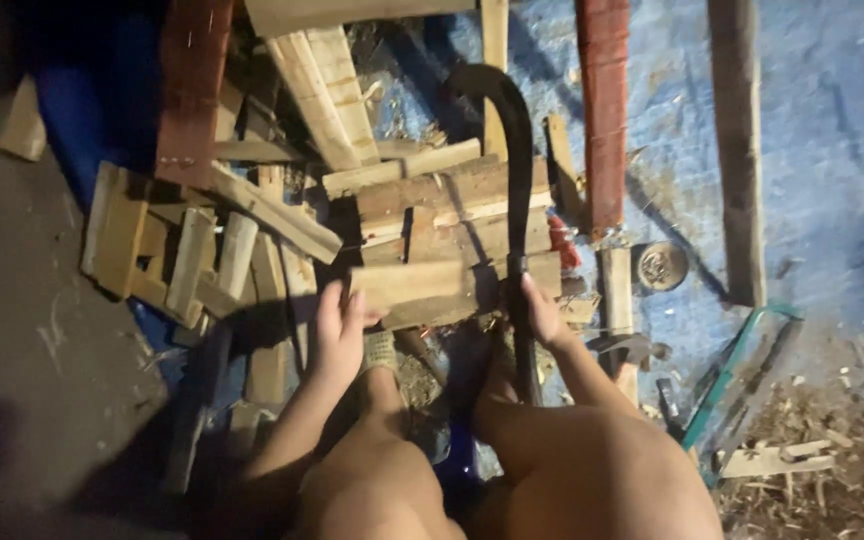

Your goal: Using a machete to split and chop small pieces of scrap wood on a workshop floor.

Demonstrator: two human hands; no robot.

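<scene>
The left hand [337, 325] is closed around the near end of a short wood board [407, 283]. The board lies on top of a stack of planks [452, 225]. The right hand [540, 312] is wrapped tight on a long black crowbar [517, 180], whose hooked end curves up over the stack. More wood scraps [187, 245] are piled to the left. A red plank [604, 110] and a small round tin [662, 265] sit on the blue floor [832, 150] to the right, with a green-framed saw [742, 385] near the knee.

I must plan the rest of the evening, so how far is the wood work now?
Done: loose boards lie piled at left. In hand: the left hand holds a short board, the right hand a crowbar. Left: several boards look still joined.
</scene>
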